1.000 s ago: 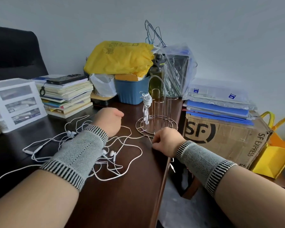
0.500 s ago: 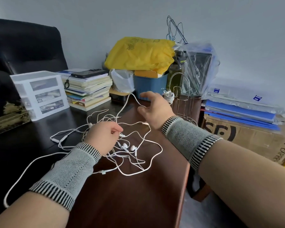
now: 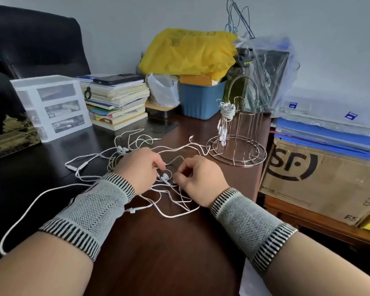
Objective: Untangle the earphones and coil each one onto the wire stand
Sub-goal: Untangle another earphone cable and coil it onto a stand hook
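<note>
While both pinch the tangled earphones (image 3: 137,150), left hand (image 3: 140,167) and right hand (image 3: 198,178) sit near the desk edge (image 3: 255,189).

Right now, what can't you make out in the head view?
- Left hand, right hand: fingertips curled under, grip on tangled earphones hidden.
- How many sets: cords overlap.
- Coiled earphone on wire stand: wraps too small.
- Cardboard box: cut by edge.
</note>
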Demonstrator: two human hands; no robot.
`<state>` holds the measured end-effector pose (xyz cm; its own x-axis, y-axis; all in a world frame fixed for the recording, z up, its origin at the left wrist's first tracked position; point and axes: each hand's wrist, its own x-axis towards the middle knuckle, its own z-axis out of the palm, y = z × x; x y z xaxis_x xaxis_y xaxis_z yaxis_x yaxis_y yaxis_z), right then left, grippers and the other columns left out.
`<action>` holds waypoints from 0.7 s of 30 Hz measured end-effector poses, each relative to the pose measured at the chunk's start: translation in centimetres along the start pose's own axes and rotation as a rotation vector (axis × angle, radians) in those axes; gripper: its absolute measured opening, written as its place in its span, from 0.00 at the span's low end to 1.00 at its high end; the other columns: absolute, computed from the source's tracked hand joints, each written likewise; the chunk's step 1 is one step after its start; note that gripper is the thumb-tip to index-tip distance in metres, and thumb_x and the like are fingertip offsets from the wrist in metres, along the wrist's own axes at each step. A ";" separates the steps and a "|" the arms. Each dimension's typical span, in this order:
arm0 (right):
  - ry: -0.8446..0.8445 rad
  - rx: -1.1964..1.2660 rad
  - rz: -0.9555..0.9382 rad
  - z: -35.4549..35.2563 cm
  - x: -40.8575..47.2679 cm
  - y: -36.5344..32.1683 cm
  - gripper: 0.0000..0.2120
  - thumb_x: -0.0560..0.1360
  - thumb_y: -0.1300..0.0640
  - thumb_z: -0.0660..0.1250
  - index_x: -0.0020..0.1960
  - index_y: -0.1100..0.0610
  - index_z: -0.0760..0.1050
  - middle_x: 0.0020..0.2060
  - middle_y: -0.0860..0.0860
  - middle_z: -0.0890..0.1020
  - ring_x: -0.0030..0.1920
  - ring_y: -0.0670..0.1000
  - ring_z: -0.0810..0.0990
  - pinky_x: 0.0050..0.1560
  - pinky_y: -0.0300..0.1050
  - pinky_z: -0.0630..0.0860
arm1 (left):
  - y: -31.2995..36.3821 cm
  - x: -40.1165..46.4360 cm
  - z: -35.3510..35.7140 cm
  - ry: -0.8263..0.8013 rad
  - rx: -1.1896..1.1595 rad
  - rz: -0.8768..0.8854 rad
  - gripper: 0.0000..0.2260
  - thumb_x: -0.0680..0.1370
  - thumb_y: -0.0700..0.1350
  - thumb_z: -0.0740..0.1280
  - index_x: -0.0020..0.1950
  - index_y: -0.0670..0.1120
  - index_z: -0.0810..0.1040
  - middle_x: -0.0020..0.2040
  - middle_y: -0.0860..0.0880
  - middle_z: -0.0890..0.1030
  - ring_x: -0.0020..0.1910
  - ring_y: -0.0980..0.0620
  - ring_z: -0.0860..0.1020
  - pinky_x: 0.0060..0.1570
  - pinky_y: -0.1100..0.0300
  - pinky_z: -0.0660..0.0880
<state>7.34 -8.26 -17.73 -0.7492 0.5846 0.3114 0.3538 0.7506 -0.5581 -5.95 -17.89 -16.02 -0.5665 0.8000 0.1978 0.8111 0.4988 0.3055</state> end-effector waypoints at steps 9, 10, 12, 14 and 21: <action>-0.124 -0.146 0.054 -0.4 -0.3 0.1 0.11 0.71 0.43 0.69 0.37 0.49 0.75 0.42 0.48 0.80 0.48 0.49 0.77 0.48 0.40 0.73 | -0.4 0.0 0.6 -0.009 0.014 0.073 0.06 0.76 0.47 0.68 0.50 0.56 0.83 0.56 0.55 0.78 0.59 0.53 0.74 0.62 0.58 0.69; -0.132 -0.137 0.067 -0.5 -0.3 0.1 0.09 0.71 0.45 0.69 0.38 0.49 0.76 0.42 0.48 0.81 0.48 0.49 0.78 0.48 0.40 0.73 | -0.5 0.1 0.7 -0.002 0.005 0.073 0.05 0.76 0.48 0.68 0.49 0.56 0.83 0.55 0.55 0.78 0.58 0.53 0.75 0.61 0.58 0.70; -0.145 -0.117 0.088 -0.7 -0.3 0.1 0.06 0.71 0.47 0.69 0.40 0.49 0.78 0.42 0.47 0.82 0.47 0.48 0.79 0.47 0.39 0.74 | -0.5 0.1 0.7 0.012 -0.011 0.067 0.05 0.77 0.49 0.68 0.48 0.55 0.83 0.54 0.55 0.78 0.56 0.53 0.75 0.60 0.57 0.71; -0.160 -0.099 0.104 -0.7 -0.4 0.2 0.06 0.71 0.48 0.70 0.41 0.49 0.79 0.41 0.47 0.82 0.47 0.48 0.79 0.48 0.40 0.75 | -0.5 0.1 0.8 0.017 -0.019 0.066 0.05 0.77 0.50 0.68 0.48 0.55 0.84 0.54 0.55 0.79 0.55 0.53 0.76 0.59 0.56 0.72; -0.161 -0.084 0.137 -0.8 -0.4 0.1 0.06 0.72 0.48 0.69 0.44 0.50 0.80 0.44 0.48 0.83 0.49 0.49 0.79 0.52 0.42 0.76 | -0.1 -0.2 0.6 -0.065 -0.063 0.137 0.08 0.74 0.46 0.67 0.44 0.59 0.83 0.48 0.61 0.75 0.58 0.54 0.73 0.64 0.49 0.69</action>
<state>8.13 -8.16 -17.29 -0.7683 0.6310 0.1070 0.4984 0.6948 -0.5186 -5.85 -17.87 -16.63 -0.4385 0.8802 0.1817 0.8684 0.3629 0.3378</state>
